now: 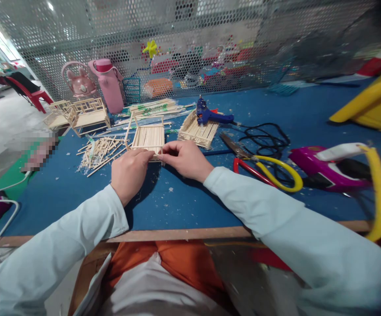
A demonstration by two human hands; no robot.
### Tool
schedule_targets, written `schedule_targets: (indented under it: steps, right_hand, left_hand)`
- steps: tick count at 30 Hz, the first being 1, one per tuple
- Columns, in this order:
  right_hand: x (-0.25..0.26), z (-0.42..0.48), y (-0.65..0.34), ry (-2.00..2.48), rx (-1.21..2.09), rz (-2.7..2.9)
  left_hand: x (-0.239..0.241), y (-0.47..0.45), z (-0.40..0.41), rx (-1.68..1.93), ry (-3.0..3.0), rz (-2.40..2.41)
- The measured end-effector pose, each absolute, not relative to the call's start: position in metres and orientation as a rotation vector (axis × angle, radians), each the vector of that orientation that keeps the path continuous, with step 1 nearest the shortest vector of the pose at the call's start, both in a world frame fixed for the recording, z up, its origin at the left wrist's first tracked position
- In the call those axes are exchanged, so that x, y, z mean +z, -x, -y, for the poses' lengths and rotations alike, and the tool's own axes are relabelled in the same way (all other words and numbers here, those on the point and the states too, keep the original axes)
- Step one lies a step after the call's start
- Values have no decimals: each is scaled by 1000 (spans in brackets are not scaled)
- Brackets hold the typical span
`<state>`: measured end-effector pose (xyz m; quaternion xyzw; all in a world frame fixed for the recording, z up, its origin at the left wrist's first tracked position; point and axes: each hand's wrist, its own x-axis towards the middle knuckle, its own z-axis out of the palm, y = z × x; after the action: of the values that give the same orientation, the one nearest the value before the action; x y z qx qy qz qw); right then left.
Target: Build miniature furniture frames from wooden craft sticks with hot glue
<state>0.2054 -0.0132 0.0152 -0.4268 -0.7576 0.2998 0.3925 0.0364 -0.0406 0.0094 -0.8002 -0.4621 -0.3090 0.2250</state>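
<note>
My left hand (130,172) and my right hand (185,159) meet over a small frame of thin wooden sticks (148,137) on the blue table (183,202). Both hands are closed, pinching the frame's near edge from either side. The frame is a flat slatted panel with thin upright sticks at its corners. A loose heap of short wooden sticks (100,150) lies just left of it. A second slatted stick panel (198,131) lies just beyond my right hand, with a blue glue gun (210,115) resting on it.
Yellow-and-red-handled scissors (262,166) and a black cord (265,138) lie to the right. A purple-and-white tool (328,164) sits at far right. Finished stick furniture (85,115), a pink bottle (109,85) and a bundle of long sticks (152,109) stand before a perforated metal screen (190,44).
</note>
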Motion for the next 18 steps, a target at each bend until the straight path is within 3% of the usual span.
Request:
schedule_targets:
  steps: [18]
  right_hand:
    - [15, 13, -204, 1125, 803, 1862]
  left_hand:
    - [16, -39, 42, -734, 2240, 1318]
